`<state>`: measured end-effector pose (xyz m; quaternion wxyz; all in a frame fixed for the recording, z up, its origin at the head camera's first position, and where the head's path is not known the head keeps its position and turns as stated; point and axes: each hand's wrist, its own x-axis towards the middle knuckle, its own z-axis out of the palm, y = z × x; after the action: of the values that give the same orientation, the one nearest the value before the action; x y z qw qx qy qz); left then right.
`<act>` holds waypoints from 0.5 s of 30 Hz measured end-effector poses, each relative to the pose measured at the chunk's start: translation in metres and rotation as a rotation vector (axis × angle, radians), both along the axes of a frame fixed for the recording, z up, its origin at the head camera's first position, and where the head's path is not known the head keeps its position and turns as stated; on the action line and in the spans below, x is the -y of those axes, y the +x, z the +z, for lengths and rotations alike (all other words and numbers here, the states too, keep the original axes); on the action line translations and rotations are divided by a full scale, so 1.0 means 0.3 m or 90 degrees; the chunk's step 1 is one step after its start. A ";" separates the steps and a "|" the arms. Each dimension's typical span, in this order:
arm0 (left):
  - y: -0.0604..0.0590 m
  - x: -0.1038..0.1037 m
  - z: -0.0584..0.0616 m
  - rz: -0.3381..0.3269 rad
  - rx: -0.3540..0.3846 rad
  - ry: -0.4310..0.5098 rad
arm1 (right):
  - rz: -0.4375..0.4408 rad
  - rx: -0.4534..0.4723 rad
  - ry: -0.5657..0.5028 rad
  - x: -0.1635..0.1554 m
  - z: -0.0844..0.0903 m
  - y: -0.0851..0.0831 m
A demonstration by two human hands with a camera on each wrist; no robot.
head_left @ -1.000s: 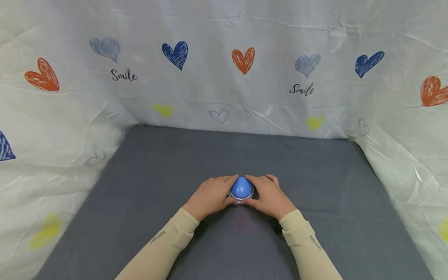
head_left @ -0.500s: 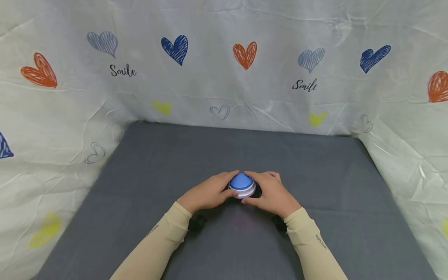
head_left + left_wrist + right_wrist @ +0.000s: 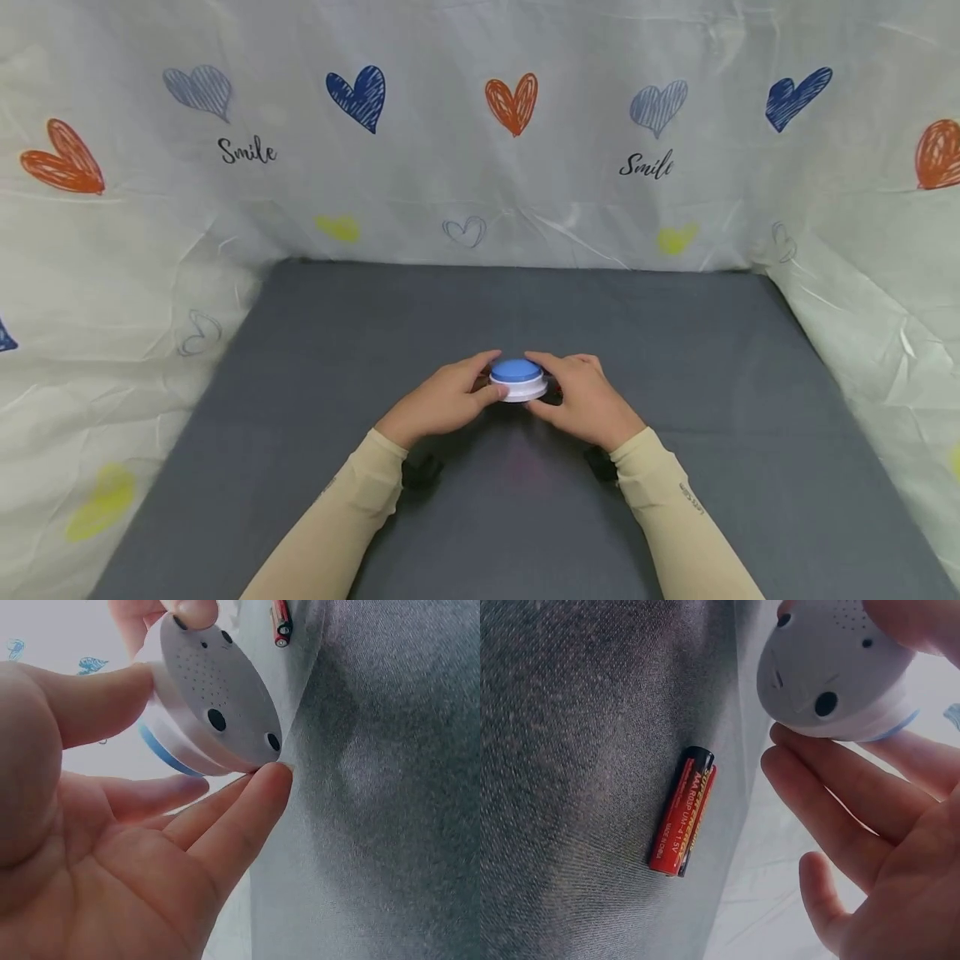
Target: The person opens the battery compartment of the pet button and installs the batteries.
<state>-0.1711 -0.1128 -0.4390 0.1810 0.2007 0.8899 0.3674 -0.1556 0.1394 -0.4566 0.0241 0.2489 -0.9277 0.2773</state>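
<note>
A round push button point(image 3: 517, 385) with a blue top and white base is held between both hands, above the dark cloth. My left hand point(image 3: 442, 402) pinches its left side, thumb on the near edge and fingers around the far side. From the right, my right hand point(image 3: 588, 402) holds the opposite side in the same way. The white underside point(image 3: 214, 679) shows speaker holes and black round feet in the left wrist view. Beneath the right hand, a pair of red and black AAA batteries point(image 3: 681, 814) lies on the cloth.
Dark grey cloth point(image 3: 375, 333) covers the table. A white sheet point(image 3: 427, 175) printed with hearts and "Smile" hangs behind and along both sides. Black wrist cameras point(image 3: 422, 472) sit under the beige sleeves point(image 3: 337, 508).
The push button has tipped so its blue top faces upward and more of the white base shows. Both hands have moved slightly farther forward with it, keeping their hold.
</note>
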 end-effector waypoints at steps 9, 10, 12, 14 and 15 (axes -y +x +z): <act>-0.001 -0.009 0.008 0.050 0.050 0.034 | -0.019 -0.018 -0.023 -0.002 0.003 -0.018; -0.001 -0.009 0.005 0.054 0.061 0.046 | -0.023 -0.020 -0.028 -0.001 -0.001 -0.017; -0.001 -0.008 -0.001 0.062 0.078 0.067 | -0.030 -0.026 -0.038 0.000 -0.007 -0.014; -0.004 -0.010 -0.005 0.062 0.088 0.087 | -0.035 -0.039 -0.042 0.000 -0.011 -0.013; -0.004 -0.012 -0.005 0.061 0.087 0.091 | -0.037 -0.046 -0.042 -0.001 -0.012 -0.012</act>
<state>-0.1725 -0.1092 -0.4406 0.2085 0.1447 0.8556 0.4512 -0.1592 0.1396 -0.4601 0.0740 0.2305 -0.9233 0.2981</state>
